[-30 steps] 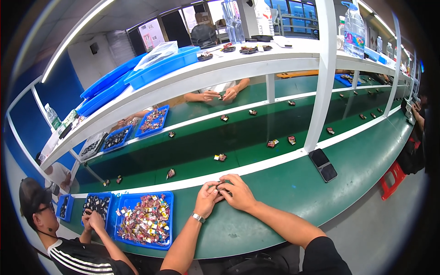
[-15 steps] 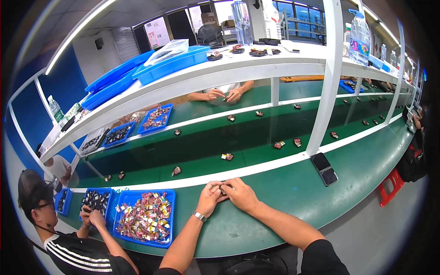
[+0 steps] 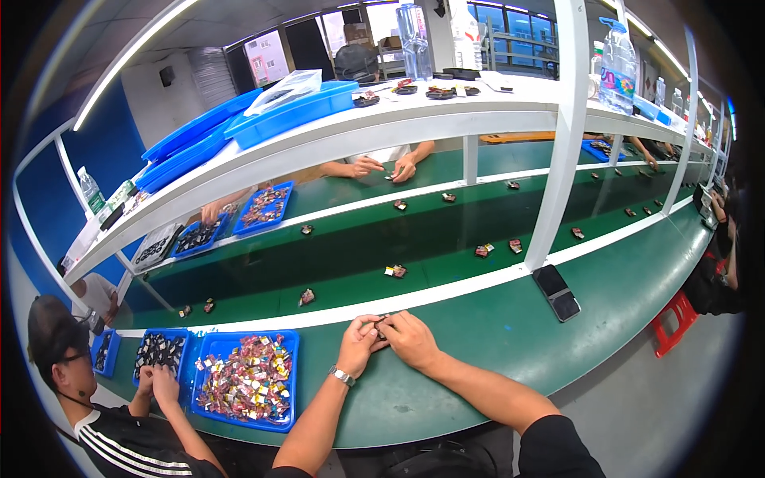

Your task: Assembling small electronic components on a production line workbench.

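Both my hands meet above the green bench, to the right of a blue tray. A small dark piece is pinched between their fingertips; fingers hide most of it, so its kind cannot be made out. My left hand grips it from the left, a metal-banded watch on that wrist. From the right, my right hand closes on the same piece, fingers bent over its top. The nearest blue tray holds a heap of small pink, white and yellow parts.
Left of me, a co-worker's hands work at a tray of black parts. Small assembled pieces lie on the green belt beyond a white rail. A phone rests near a white post. Overhead runs a shelf.
My hands stay together on the small dark piece, the fingers slightly shifted. Across the belt at left, a hand has come over a tray of black parts. An arm now reaches in at far right.
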Demonstrator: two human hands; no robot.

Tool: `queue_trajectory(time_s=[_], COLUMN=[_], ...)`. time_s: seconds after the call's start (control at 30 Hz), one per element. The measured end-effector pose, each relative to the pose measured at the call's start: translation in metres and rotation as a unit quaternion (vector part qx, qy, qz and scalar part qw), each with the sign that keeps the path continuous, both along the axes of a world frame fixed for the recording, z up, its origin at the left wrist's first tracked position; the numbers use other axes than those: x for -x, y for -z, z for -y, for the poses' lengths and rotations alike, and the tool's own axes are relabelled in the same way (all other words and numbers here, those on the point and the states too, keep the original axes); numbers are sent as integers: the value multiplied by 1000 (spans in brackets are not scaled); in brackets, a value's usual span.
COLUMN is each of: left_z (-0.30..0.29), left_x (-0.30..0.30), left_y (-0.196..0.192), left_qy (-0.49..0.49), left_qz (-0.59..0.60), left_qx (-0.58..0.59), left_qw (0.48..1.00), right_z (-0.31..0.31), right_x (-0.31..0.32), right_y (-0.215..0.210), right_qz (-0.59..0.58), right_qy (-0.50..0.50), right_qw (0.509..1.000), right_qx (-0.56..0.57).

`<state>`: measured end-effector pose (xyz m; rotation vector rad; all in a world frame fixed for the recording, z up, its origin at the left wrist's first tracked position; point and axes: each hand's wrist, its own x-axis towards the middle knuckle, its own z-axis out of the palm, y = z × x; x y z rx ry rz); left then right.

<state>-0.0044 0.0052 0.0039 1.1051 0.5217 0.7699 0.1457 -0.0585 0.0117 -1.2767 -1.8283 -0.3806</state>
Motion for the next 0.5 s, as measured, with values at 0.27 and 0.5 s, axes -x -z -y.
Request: queue_trajectory(time_s=[0.27, 0.5], left_z=[-7, 2], left_x=[5, 2], left_y=[7, -10], left_qy=[-29, -23], left_qz=[0, 0], left_qx=[2, -7], left_qw=[1000, 1000], right_z=[-9, -75], right_x=[-4, -121], right_y=[-7, -4], right_qz=[-73, -150], right_qy=[-60, 153], right_qw=[994, 971], right_qx=[61, 103])
